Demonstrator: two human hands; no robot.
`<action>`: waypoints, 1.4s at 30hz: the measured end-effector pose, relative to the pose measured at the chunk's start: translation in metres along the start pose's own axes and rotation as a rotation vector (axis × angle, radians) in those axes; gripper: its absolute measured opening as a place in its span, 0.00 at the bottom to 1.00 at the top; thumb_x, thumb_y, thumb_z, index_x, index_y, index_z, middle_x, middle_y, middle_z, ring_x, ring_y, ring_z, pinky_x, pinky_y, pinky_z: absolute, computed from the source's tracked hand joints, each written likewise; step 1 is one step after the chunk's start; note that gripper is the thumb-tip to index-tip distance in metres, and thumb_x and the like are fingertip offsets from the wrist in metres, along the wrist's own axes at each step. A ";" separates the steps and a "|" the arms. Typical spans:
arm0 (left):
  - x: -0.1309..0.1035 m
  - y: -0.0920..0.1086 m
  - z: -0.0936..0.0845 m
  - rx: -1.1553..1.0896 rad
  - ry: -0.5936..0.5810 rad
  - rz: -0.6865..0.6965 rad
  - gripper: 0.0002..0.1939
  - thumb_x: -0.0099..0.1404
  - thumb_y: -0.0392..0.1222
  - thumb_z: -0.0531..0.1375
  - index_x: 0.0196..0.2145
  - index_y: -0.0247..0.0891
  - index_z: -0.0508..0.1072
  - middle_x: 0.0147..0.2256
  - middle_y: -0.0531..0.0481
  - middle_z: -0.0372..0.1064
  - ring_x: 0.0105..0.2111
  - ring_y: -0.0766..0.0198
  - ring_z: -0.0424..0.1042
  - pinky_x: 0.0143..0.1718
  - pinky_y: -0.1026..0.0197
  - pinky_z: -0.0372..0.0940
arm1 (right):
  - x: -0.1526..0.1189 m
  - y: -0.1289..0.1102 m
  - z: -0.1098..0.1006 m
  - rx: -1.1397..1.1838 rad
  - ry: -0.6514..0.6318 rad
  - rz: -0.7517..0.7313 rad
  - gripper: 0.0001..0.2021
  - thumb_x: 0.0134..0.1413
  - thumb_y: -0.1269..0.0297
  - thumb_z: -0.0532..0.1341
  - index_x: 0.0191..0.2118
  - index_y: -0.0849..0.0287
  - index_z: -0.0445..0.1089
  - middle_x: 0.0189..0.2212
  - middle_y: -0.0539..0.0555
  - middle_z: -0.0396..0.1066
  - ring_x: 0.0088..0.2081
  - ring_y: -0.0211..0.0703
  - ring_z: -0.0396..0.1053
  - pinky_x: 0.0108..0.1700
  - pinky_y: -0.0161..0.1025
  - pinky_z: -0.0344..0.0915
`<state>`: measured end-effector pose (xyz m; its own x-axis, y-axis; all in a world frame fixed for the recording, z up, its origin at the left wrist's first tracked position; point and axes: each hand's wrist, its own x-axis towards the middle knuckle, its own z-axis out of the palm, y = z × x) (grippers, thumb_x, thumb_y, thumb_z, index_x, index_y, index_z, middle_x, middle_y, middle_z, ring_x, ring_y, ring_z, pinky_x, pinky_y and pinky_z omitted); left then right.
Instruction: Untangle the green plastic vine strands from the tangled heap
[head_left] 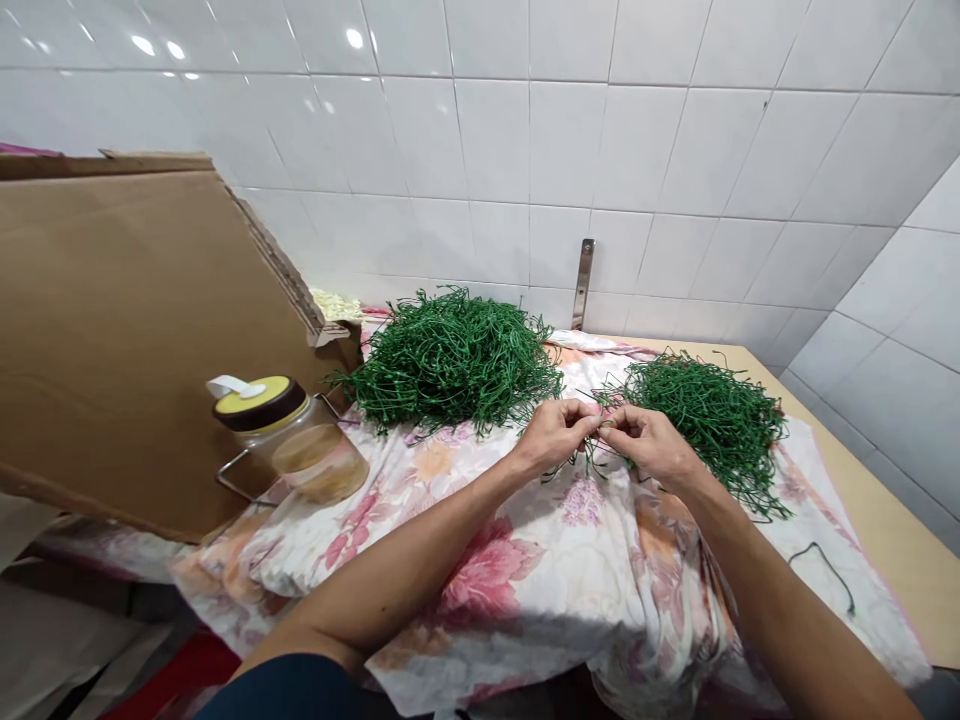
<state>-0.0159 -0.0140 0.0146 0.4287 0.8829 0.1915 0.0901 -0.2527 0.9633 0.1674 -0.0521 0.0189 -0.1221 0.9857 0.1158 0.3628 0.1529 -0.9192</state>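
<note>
My left hand and my right hand meet over the floral cloth, fingertips pinched close together. Between them are thin green stems, whose ends hang down below the fingers; both hands grip them. A large heap of green wiry stems lies behind and to the left of my left hand. Beyond my right hand, on the right, sits a smaller heap of the same stems. One single dark strand lies apart on the cloth at the right.
A jar with a yellow and brown lid stands at the left beside a big cardboard box. Floral cloth covers much of the wooden table. A metal bracket is on the tiled wall behind.
</note>
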 end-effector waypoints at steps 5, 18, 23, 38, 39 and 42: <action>-0.001 -0.001 -0.003 0.119 -0.026 0.058 0.12 0.64 0.48 0.61 0.31 0.35 0.76 0.24 0.52 0.69 0.25 0.67 0.65 0.28 0.65 0.58 | 0.001 0.000 0.001 -0.005 -0.008 -0.023 0.17 0.52 0.50 0.66 0.27 0.58 0.66 0.19 0.46 0.61 0.19 0.32 0.54 0.20 0.33 0.50; 0.003 -0.015 0.006 -0.050 0.067 -0.017 0.12 0.61 0.48 0.62 0.28 0.36 0.71 0.22 0.56 0.61 0.24 0.69 0.59 0.28 0.65 0.55 | 0.005 0.004 0.016 -0.053 0.114 -0.135 0.10 0.52 0.57 0.62 0.28 0.57 0.66 0.24 0.48 0.66 0.26 0.37 0.61 0.30 0.36 0.58; 0.009 -0.027 0.012 -0.093 0.162 -0.062 0.10 0.59 0.44 0.62 0.27 0.35 0.71 0.25 0.54 0.66 0.26 0.68 0.61 0.30 0.65 0.57 | 0.008 0.011 0.031 -0.234 0.227 -0.203 0.07 0.54 0.62 0.59 0.28 0.56 0.63 0.24 0.47 0.65 0.25 0.36 0.58 0.29 0.36 0.55; 0.010 -0.016 0.003 -0.273 0.144 -0.119 0.14 0.58 0.50 0.65 0.29 0.35 0.71 0.21 0.56 0.64 0.18 0.72 0.58 0.20 0.66 0.52 | 0.007 0.008 0.014 -0.175 0.246 -0.198 0.15 0.60 0.52 0.62 0.38 0.59 0.77 0.35 0.55 0.78 0.33 0.44 0.72 0.36 0.39 0.65; 0.009 -0.015 0.003 -0.268 0.159 -0.118 0.14 0.58 0.49 0.65 0.28 0.35 0.71 0.22 0.55 0.65 0.18 0.72 0.59 0.20 0.66 0.53 | 0.007 0.007 0.013 -0.187 0.241 -0.201 0.15 0.60 0.51 0.63 0.39 0.58 0.77 0.36 0.56 0.78 0.33 0.45 0.72 0.35 0.39 0.65; 0.009 -0.015 0.003 -0.196 0.207 -0.062 0.12 0.59 0.46 0.64 0.27 0.34 0.71 0.22 0.54 0.66 0.19 0.72 0.61 0.22 0.66 0.56 | 0.006 0.008 0.015 -0.303 0.241 -0.289 0.15 0.58 0.50 0.66 0.40 0.58 0.75 0.38 0.56 0.78 0.36 0.46 0.73 0.37 0.40 0.66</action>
<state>-0.0110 -0.0035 0.0016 0.2336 0.9614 0.1456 -0.0732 -0.1319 0.9886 0.1558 -0.0460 0.0069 -0.0531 0.8828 0.4667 0.6032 0.4009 -0.6896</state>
